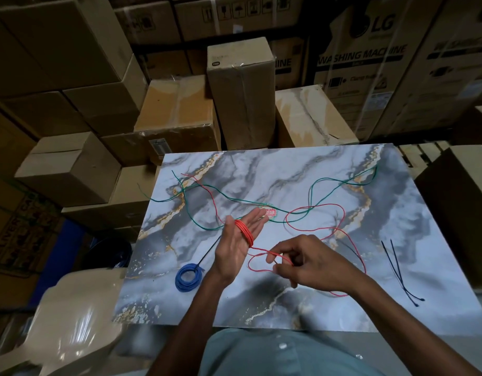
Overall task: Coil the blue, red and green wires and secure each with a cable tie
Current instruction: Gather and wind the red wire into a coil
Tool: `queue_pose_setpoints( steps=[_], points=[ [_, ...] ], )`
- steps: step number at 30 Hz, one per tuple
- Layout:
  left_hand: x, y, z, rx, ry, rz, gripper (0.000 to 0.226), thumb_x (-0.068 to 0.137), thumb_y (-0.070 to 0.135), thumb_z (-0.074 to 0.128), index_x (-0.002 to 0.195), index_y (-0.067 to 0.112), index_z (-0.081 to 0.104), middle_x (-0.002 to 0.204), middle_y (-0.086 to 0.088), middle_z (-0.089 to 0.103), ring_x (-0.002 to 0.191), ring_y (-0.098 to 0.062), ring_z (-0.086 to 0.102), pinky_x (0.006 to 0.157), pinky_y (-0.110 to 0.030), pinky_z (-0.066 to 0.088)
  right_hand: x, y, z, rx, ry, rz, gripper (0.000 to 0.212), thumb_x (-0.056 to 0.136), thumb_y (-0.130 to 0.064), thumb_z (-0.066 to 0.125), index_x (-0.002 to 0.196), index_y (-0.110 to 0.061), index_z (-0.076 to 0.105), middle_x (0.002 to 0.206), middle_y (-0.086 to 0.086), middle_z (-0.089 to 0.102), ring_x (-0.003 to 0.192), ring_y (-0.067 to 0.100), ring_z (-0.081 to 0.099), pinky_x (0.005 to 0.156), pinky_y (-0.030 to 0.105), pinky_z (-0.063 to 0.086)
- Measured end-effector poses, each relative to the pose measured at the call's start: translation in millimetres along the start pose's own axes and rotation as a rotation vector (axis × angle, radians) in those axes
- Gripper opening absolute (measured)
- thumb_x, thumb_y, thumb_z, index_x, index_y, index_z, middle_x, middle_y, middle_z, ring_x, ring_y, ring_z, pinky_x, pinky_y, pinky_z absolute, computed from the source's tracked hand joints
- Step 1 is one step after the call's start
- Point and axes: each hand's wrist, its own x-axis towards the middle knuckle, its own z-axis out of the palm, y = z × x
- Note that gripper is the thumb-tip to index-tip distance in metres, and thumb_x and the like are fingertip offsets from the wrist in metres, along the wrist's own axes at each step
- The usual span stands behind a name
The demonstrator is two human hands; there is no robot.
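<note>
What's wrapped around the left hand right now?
Several turns of red wire circle the fingers of the left hand. The turns behind the fingers are hidden.

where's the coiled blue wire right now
In the head view the blue wire coil lies on the marble-patterned board's near left part, just left of the left hand's wrist, with a black cable tie sticking out of it.

A marble-patterned grey and white board [302, 302] carries a coiled blue wire [186, 276] near its left edge, loose green wire [340, 183] and red wire [315, 210] across the middle, and two black cable ties [397, 270] near its right edge.
</note>
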Motion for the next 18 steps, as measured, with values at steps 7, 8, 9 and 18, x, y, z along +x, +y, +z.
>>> queue_pose_setpoints(
  steps=[7,8,9,18],
  points=[
    [-7,-9,0,0.412,-0.102,-0.113,0.108,0.078,0.087,0.045,0.140,0.000,0.049,0.142,-0.015,0.056,0.134,-0.024,0.053,0.119,-0.046,0.032,8,-20,-23,-0.417,0.138,-0.092,0.008,0.081,-0.026,0.068,0.081,-0.021,0.075,0.054,-0.006,0.057,0.055,0.013,0.052,0.054,0.026,0.036],
    [-7,-10,-2,0.447,-0.130,-0.131,0.103,0.080,0.087,0.040,0.139,0.003,0.053,0.140,-0.014,0.059,0.133,-0.025,0.053,0.119,-0.048,0.032,9,-22,-26,-0.448,0.123,-0.107,0.010,0.080,-0.027,0.068,0.082,-0.021,0.075,0.056,-0.002,0.057,0.057,0.016,0.053,0.054,0.028,0.037],
    [-8,-10,-2,0.479,-0.151,-0.139,0.097,0.082,0.087,0.036,0.135,0.009,0.059,0.136,-0.013,0.062,0.132,-0.025,0.054,0.119,-0.049,0.032,10,-24,-28,-0.471,0.107,-0.117,0.010,0.078,-0.027,0.067,0.083,-0.022,0.076,0.057,-0.001,0.057,0.059,0.017,0.054,0.054,0.028,0.038],
    [-11,-9,4,0.456,-0.297,-0.244,0.097,0.084,0.079,0.046,0.126,-0.008,0.062,0.128,-0.019,0.066,0.124,-0.028,0.061,0.108,-0.030,0.044,31,-32,-53,-0.558,0.176,-0.210,0.020,0.071,-0.018,0.068,0.085,-0.029,0.077,0.063,-0.009,0.066,0.060,0.010,0.059,0.064,0.030,0.052]
  ],
)
